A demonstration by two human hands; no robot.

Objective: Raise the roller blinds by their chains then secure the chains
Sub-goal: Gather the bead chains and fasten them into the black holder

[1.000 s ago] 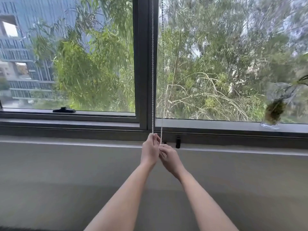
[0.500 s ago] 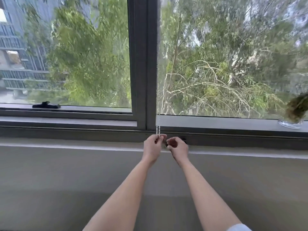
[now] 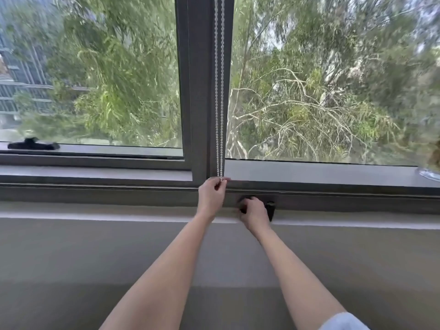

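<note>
1. Head view: the bead chain (image 3: 219, 91) is hanging taut down the window post (image 3: 199, 91), both strands together.
2. The left hand (image 3: 212, 195) is pinching the chain's lower end at sill level.
3. The right hand (image 3: 254, 211) is curling its fingers on a black clip (image 3: 270, 209) below the sill (image 3: 321, 172); firmness of grasp cannot be told.

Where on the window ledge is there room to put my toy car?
The window ledge is bare between the chain and the glass vase at the far right. The strip left of the frame post is bare too. It is crowded around the left hand, right hand and black clip.
</note>
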